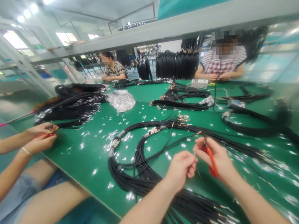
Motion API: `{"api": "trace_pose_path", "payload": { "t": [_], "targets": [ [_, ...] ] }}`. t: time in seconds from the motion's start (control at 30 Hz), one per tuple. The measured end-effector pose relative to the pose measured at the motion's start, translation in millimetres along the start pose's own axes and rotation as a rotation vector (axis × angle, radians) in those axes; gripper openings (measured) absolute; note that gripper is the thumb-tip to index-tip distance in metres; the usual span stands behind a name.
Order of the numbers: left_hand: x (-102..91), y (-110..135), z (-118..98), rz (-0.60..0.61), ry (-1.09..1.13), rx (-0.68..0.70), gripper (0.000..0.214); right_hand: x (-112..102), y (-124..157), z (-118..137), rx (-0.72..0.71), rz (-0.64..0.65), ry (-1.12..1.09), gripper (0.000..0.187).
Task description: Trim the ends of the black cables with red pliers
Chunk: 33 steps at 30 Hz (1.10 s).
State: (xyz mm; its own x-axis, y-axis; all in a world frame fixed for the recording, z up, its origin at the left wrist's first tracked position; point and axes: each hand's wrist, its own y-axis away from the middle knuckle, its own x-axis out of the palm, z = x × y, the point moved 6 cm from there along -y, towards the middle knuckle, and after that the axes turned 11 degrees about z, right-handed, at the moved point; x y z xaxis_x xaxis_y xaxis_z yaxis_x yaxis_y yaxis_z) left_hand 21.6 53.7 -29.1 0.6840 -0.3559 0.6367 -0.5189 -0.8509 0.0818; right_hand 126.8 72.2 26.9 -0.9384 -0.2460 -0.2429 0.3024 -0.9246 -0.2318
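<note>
My right hand (218,158) is wrapped round red-handled pliers (212,160), whose dark jaws point up and away from me. Its thumb and forefinger come close to the fingertips of my left hand (180,169). That left hand is closed in a pinch, with a tiny pale tip showing between the fingers; what it belongs to is hidden. Beneath both forearms lies a curved bundle of black cables (128,180) with metal ends. Single cable ends with copper-coloured tips (198,133) lie just beyond my hands.
Small clear scraps (122,120) are strewn over the green table (79,162). A clear plastic bag (121,100) and more black cable bundles (73,102) lie farther back. A co-worker's hands (42,139) hold a red-handled tool at left. Two people sit opposite, below a grey shelf beam (145,33).
</note>
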Motion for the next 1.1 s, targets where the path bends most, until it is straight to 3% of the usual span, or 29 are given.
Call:
{"api": "trace_pose_path", "payload": {
  "t": [0.3,0.5,0.7,0.83,0.97,1.1],
  "targets": [
    [-0.9,0.0,1.2,-0.051,-0.068,0.049,0.023,9.6,3.9,-7.5,0.141,-0.007,-0.265,0.028],
    [-4.0,4.7,-4.2,-0.166,-0.195,0.181,0.022,7.1,7.5,-12.8,0.092,-0.144,-0.316,0.033],
    [0.9,7.0,-3.9,-0.131,-0.174,0.186,0.019,13.9,11.1,-13.6,0.082,-0.187,-0.396,0.034],
    [0.7,7.7,-1.7,-0.148,-0.221,0.17,0.022,16.0,11.0,-9.4,0.097,-0.22,-0.258,0.024],
    [-2.1,7.4,2.6,-0.168,-0.248,0.144,0.024,15.2,8.7,-1.3,0.025,-0.238,-0.059,0.016],
    [-4.8,8.8,-6.1,-0.183,-0.191,0.142,0.027,9.8,7.6,-3.8,0.005,-0.139,0.072,0.011]
  ]
}}
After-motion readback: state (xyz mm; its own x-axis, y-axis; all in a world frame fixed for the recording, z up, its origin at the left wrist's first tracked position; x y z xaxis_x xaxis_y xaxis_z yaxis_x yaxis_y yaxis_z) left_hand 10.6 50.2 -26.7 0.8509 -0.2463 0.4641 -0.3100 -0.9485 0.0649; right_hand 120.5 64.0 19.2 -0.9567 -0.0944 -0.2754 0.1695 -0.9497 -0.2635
